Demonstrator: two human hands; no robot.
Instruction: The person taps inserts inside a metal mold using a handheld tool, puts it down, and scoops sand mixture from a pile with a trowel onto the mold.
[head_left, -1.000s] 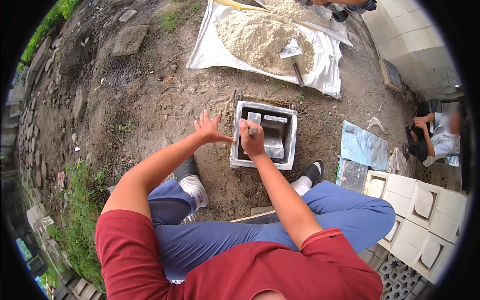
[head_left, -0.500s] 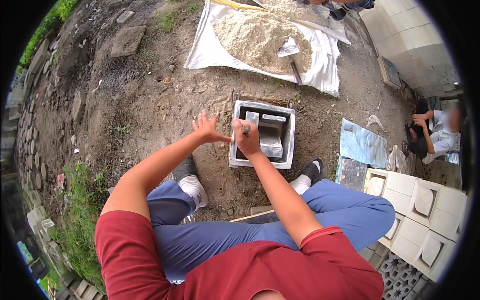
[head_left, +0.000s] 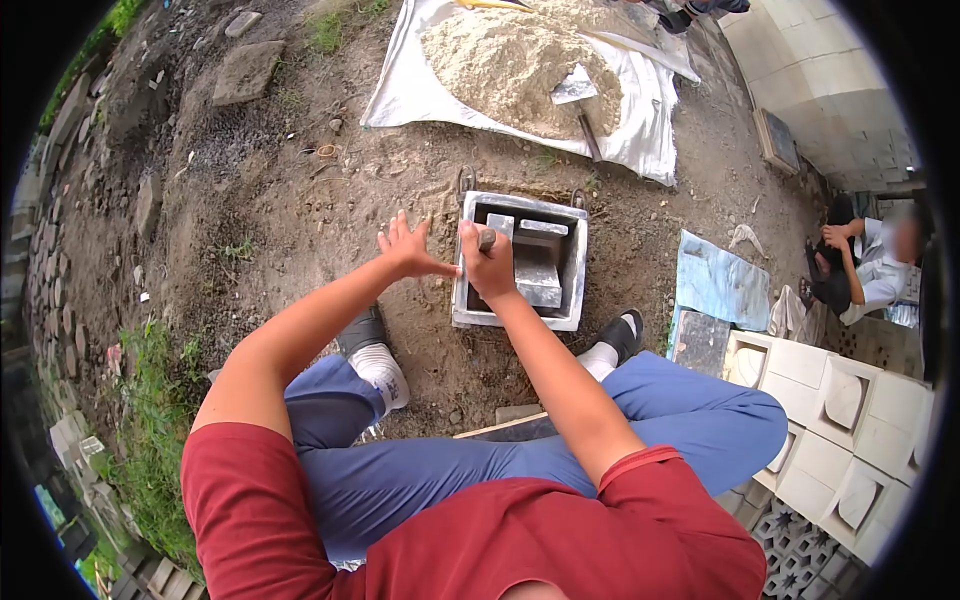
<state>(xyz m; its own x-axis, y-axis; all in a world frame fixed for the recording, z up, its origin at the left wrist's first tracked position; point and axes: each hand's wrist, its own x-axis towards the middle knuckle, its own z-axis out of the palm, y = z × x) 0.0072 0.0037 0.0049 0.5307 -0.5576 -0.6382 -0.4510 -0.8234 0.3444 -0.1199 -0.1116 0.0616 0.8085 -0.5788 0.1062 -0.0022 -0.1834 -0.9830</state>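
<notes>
A square metal block mould stands on the dirt between my feet, with pale metal inserts inside its dark cavity. My right hand is closed around a tool above the mould's left side. Only the round end of the tool's handle shows; the rest is hidden by my hand. My left hand lies open to the left of the mould, fingers spread, its thumb at the mould's left rim.
Ahead, a pale sand pile lies on a white sheet, with a trowel on it. A blue sheet and pale blocks lie to the right. A person sits farther right; another's foot shows at the top.
The whole view has shifted slightly, so the mould appears a little higher and to the left. My hands keep nearly the same places at the mould.
</notes>
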